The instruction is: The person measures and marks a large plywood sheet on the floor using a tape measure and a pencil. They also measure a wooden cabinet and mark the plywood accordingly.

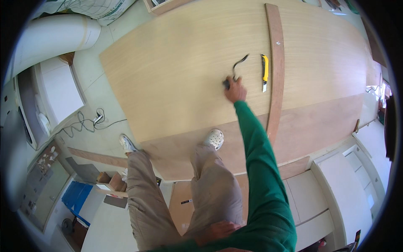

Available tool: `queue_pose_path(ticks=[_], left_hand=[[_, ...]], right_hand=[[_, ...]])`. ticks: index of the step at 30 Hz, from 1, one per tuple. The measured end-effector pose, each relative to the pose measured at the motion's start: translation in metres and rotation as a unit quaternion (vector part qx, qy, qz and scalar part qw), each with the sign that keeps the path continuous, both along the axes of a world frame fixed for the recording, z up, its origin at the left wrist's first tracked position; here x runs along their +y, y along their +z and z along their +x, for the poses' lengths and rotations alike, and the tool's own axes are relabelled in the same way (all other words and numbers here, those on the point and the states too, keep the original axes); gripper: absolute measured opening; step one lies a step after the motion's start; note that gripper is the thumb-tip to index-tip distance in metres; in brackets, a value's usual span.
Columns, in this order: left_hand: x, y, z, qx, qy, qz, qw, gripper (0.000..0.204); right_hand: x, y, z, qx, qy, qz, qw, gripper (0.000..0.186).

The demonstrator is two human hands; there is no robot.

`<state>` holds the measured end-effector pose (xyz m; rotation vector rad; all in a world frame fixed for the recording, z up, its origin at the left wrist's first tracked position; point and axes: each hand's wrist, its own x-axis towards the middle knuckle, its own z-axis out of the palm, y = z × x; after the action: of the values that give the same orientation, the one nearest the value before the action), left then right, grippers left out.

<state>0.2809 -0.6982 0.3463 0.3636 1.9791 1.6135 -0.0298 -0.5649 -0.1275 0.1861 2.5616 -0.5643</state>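
Observation:
My right hand [236, 91], reaching forward over a large wood-grain panel [180, 75], is closed on a small black object [226, 83]. A dark strap or cord [239, 63] runs from it across the panel; the fingers cover much of the object, so its exact kind does not show. Just right of that hand lies a yellow and black utility knife [265, 72] with its blade pointing toward me. A long narrow wooden strip [276, 63] crosses the panel beside the knife. My left hand [220, 232] is low against my right thigh, blurred, its fingers not clear.
My right shoe [215, 139] stands on the panel's browner near band; the left shoe [126, 143] is at its left edge. Cables with a white power strip [98, 118] lie on the floor at left. A large white roll [63, 40] is far left, white cabinet pieces [342, 189] at right.

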Motion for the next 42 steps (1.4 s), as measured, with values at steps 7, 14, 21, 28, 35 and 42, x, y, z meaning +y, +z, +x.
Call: queue_pose_path(ticks=[7, 14, 21, 28, 35, 42], left_hand=[[-0.026, 0.032, -0.008, -0.092, 0.024, -0.014, 0.995, 0.033], [-0.066, 0.034, 0.006, -0.002, 0.118, -0.02, 0.993, 0.019], [-0.154, 0.016, 0.018, -0.325, 0.259, 0.157, 0.896, 0.025], [-0.419, -0.032, 0.089, -0.144, 0.426, -0.099, 0.888, 0.026], [-0.738, -0.006, 0.26, -0.149, 0.724, -0.211, 0.639, 0.02], [-0.839, 0.064, 0.439, -0.216, 0.858, -0.131, 0.448, 0.018]], right_hand=[[0.012, 0.086, 0.22, -0.279, -0.308, -0.207, 0.886, 0.072], [0.041, 0.285, 0.364, -0.343, -0.526, -0.251, 0.737, 0.06], [0.0, 0.441, 0.325, -0.33, -0.487, -0.372, 0.718, 0.05], [-0.221, 0.552, 0.229, -0.347, -0.185, -0.354, 0.849, 0.045], [-0.485, 0.629, 0.2, -0.381, 0.074, -0.314, 0.866, 0.037], [-0.692, 0.652, 0.165, -0.344, 0.158, -0.243, 0.893, 0.04]])
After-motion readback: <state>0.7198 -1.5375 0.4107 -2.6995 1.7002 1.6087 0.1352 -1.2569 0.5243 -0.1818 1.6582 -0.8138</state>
